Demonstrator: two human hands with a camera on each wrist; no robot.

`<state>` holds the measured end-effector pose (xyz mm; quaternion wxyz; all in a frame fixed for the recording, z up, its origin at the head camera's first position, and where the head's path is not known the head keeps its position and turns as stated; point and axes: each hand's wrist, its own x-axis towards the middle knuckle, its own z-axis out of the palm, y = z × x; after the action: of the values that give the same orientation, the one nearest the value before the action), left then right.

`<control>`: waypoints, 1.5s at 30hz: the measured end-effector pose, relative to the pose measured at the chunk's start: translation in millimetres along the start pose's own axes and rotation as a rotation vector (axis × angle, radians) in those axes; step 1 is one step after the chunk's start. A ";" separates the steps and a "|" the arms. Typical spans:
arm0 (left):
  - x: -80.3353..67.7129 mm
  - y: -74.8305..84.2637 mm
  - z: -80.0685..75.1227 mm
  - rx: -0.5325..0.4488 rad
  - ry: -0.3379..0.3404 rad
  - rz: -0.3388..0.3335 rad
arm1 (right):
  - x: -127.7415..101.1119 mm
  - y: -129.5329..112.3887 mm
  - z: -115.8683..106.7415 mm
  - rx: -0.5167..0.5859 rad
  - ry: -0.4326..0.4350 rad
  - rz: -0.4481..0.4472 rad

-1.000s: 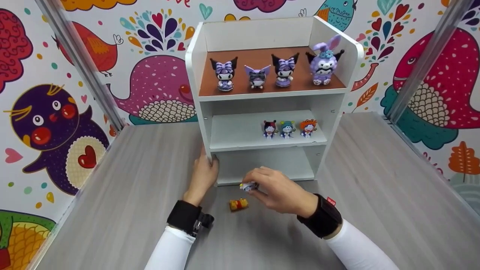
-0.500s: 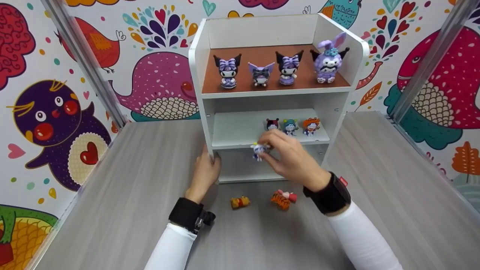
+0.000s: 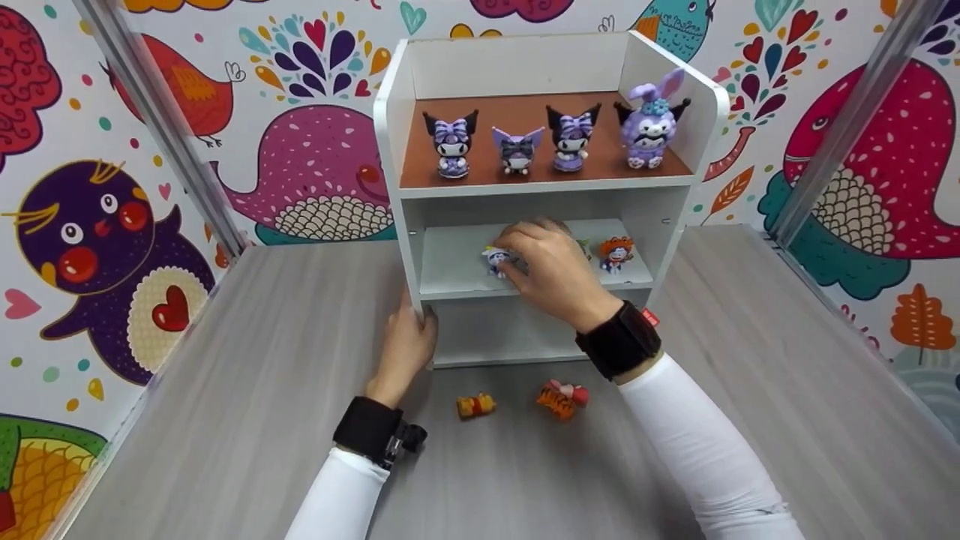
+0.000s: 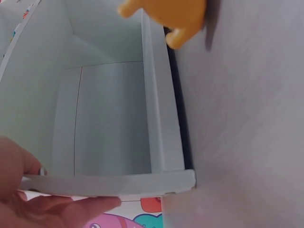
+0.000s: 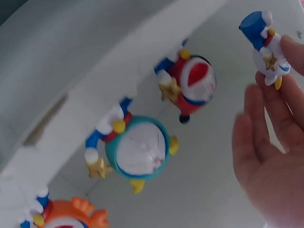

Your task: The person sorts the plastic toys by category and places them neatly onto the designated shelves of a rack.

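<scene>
My right hand (image 3: pixel 517 259) reaches into the middle level of the white shelf unit (image 3: pixel 409 225) and pinches a small blue-and-white figurine (image 3: pixel 496 260) just above the board. In the right wrist view the same figurine (image 5: pixel 266 50) sits at my fingertips (image 5: pixel 290 53), beside a red figurine (image 5: pixel 190 88), a teal one (image 5: pixel 137 152) and an orange-haired one (image 5: pixel 61 216). My left hand (image 3: pixel 411 337) grips the unit's left side panel near its base (image 4: pixel 109 184). The head view shows only the orange-haired figurine (image 3: pixel 616 253) in full; my hand covers the others.
Four purple figurines (image 3: pixel 547 141) stand on the brown top shelf. A yellow figurine (image 3: pixel 476 406) and an orange tiger figurine (image 3: pixel 561 397) lie on the grey table (image 3: pixel 225 420) in front of the unit. Patterned walls close in both sides.
My right hand lifted the blue-and-white figurine from the table up into the middle shelf, uncovering the tiger figurine. The left hand stayed on the side panel.
</scene>
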<state>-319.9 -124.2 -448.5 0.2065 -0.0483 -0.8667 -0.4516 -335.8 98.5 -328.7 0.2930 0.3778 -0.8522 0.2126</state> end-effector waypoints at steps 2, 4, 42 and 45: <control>-0.1 -0.6 0.5 -0.004 0.001 0.006 | 0.9 1.7 4.0 -0.011 0.022 0.008; -0.3 -1.1 1.2 -0.006 0.002 0.012 | 1.1 3.6 7.8 -0.013 0.034 0.019; 0.4 -0.9 0.3 -0.006 -0.021 0.005 | -10.5 10.3 11.5 0.005 0.122 0.056; 0.7 -0.6 -1.1 -0.002 -0.017 0.007 | -16.2 7.5 6.3 -0.012 0.171 0.038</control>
<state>-320.4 -125.5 -448.2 0.2007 -0.0553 -0.8679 -0.4511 -334.9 107.9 -345.1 0.3630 0.3404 -0.8322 0.2444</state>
